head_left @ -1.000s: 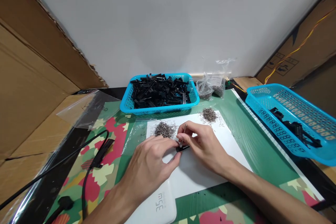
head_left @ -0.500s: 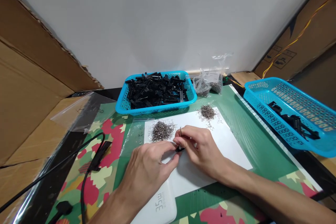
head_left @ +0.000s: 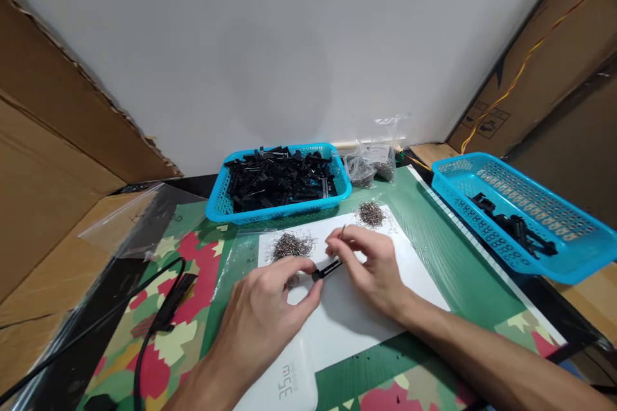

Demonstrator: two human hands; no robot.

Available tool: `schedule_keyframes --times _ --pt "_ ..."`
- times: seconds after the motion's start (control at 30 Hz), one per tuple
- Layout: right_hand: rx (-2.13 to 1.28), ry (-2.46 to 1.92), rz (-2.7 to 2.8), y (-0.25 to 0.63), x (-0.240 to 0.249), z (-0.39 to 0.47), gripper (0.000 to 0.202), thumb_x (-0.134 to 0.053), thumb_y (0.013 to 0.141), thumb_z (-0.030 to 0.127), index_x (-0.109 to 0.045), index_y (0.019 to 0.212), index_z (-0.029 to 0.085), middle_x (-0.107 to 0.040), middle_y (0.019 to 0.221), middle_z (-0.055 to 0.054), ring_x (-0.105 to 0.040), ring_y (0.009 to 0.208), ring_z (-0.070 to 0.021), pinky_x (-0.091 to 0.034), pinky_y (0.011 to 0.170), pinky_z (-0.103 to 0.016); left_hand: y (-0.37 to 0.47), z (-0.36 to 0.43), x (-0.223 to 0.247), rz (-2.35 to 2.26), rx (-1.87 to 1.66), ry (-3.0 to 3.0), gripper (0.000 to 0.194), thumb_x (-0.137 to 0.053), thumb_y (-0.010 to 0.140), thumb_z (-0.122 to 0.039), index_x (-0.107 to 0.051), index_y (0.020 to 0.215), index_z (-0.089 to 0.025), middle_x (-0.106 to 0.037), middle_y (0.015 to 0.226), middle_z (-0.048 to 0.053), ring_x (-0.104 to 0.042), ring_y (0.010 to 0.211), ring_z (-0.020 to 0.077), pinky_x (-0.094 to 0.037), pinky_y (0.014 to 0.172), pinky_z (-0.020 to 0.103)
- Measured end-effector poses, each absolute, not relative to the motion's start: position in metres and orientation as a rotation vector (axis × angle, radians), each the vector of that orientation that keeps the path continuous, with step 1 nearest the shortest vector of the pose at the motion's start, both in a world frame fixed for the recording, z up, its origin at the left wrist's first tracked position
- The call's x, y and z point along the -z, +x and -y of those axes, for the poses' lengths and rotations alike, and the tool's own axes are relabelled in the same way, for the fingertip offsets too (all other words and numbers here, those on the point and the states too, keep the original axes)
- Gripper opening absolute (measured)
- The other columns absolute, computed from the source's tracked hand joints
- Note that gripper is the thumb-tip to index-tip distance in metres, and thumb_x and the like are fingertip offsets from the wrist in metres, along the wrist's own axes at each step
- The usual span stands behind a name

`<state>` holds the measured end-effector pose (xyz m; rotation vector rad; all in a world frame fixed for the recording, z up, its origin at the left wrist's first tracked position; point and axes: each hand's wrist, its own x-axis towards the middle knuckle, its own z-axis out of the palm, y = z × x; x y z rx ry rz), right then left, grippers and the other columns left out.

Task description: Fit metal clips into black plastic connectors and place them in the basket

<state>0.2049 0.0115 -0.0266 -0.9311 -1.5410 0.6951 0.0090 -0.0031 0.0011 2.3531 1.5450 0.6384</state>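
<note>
A small, narrow black plastic part [head_left: 330, 268] lies between my two hands over the white paper [head_left: 357, 327]. My left hand [head_left: 270, 302] pinches its left end between thumb and index finger. At the part's right end is my right hand [head_left: 371, 266], fingers drawn together. A thin metal strip [head_left: 344, 230] sticks up from the right fingers; most of it is hidden, so its kind is unclear. Just beyond my left fingertips is a heap of tiny bent metal pieces [head_left: 291, 246]. A smaller heap of metal pieces [head_left: 371, 213] sits past my right hand.
A blue basket [head_left: 270, 213] full of black plastic parts stands at the back. Another blue basket [head_left: 578, 231] at right holds several. Plastic bags [head_left: 383, 164] of metal pieces lean by the wall. A white power bank [head_left: 292, 376] and black cable [head_left: 144, 347] lie at front left.
My hands have drawn slightly apart, and more of the black plastic part shows between them. The view has shifted a little, so the baskets appear lower and further left.
</note>
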Motion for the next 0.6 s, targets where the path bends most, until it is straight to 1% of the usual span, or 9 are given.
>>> schedule_keyframes --times 0.07,0.13,0.2,0.27,0.3,0.37,0.47,0.53,0.6 --pt "-0.665 -0.989 1.478 0.218 0.02 -0.019 0.017 -0.059 0.105 0.027 -0.071 0.095 0.02 -0.072 0.08 -0.003 -0.068 0.072 -0.016 -0.056 0.067 -0.028 0.01 0.003 -0.002 -1.592 -0.64 2.287 0.009 -0.075 0.087 -0.032 -0.078 0.094 -0.027 -0.066 0.062 -0.006 -0.055 0.048 0.0154 -0.04 0.053 0.027" --pt "-0.611 -1.07 1.436 0.237 0.014 -0.028 0.018 -0.058 0.106 0.031 -0.072 0.105 0.02 -0.069 0.079 -0.002 -0.068 0.072 -0.0169 -0.054 0.065 -0.029 0.01 0.004 -0.002 -1.62 -0.61 2.227 0.011 -0.074 0.089 -0.035 -0.077 0.096 -0.028 -0.057 0.054 -0.008 -0.054 0.047 0.016 -0.038 0.052 0.026" --pt "-0.596 -1.145 1.413 0.259 0.01 -0.037 0.023 -0.058 0.106 0.036 -0.073 0.107 0.019 -0.062 0.071 0.0 -0.062 0.062 -0.0158 -0.049 0.058 -0.029 0.01 0.005 -0.002 -1.626 -0.581 2.171 0.012 -0.067 0.095 -0.037 -0.072 0.1 -0.028 -0.052 0.053 -0.009 -0.054 0.048 0.016 -0.038 0.051 0.025" --pt "-0.611 -1.251 1.488 0.279 0.008 -0.044 0.028 -0.058 0.106 0.039 -0.075 0.098 0.018 -0.057 0.067 0.001 -0.052 0.055 -0.0139 -0.039 0.052 -0.028 0.009 0.005 -0.001 -1.612 -0.574 2.127 0.014 -0.059 0.1 -0.039 -0.067 0.104 -0.028 -0.049 0.056 -0.009 -0.052 0.048 0.0157 -0.038 0.051 0.025" --pt "-0.652 -1.298 1.592 0.288 0.007 -0.046 0.029 -0.059 0.105 0.038 -0.075 0.092 0.018 -0.057 0.066 0.001 -0.048 0.055 -0.0132 -0.035 0.051 -0.028 0.008 0.005 0.0 -1.604 -0.581 2.108 0.014 -0.057 0.102 -0.04 -0.064 0.105 -0.029 -0.048 0.057 -0.009 -0.051 0.048 0.0154 -0.037 0.051 0.025" --pt "-0.766 -1.35 1.883 0.303 0.006 -0.049 0.025 -0.064 0.101 0.033 -0.076 0.084 0.018 -0.053 0.063 0.002 -0.041 0.054 -0.012 -0.028 0.05 -0.027 0.007 0.005 0.002 -1.58 -0.604 2.079 0.016 -0.055 0.103 -0.043 -0.061 0.106 -0.029 -0.047 0.058 -0.01 -0.048 0.048 0.0146 -0.037 0.051 0.024" --pt "-0.848 -1.391 2.142 0.315 0.006 -0.049 0.013 -0.072 0.092 0.024 -0.077 0.082 0.018 -0.042 0.055 0.007 -0.034 0.051 -0.0103 -0.022 0.05 -0.027 0.005 0.005 0.003 -1.556 -0.654 2.055 0.017 -0.056 0.104 -0.046 -0.058 0.107 -0.029 -0.043 0.059 -0.011 -0.045 0.048 0.0138 -0.035 0.05 0.024" --pt "-0.843 -1.465 2.126 0.32 0.006 -0.049 0.012 -0.075 0.089 0.023 -0.076 0.078 0.018 -0.039 0.053 0.008 -0.031 0.049 -0.0098 -0.02 0.049 -0.027 0.005 0.005 0.003 -1.547 -0.685 2.044 0.018 -0.057 0.104 -0.046 -0.058 0.107 -0.029 -0.041 0.059 -0.011 -0.046 0.049 0.0137 -0.034 0.05 0.023" --pt "-0.864 -1.546 2.091 0.323 0.006 -0.05 0.014 -0.078 0.087 0.024 -0.077 0.074 0.018 -0.038 0.052 0.008 -0.03 0.049 -0.0095 -0.019 0.048 -0.028 0.005 0.005 0.002 -1.541 -0.696 2.041 0.017 -0.057 0.104 -0.045 -0.057 0.107 -0.028 -0.04 0.058 -0.011 -0.046 0.05 0.0136 -0.034 0.05 0.023"
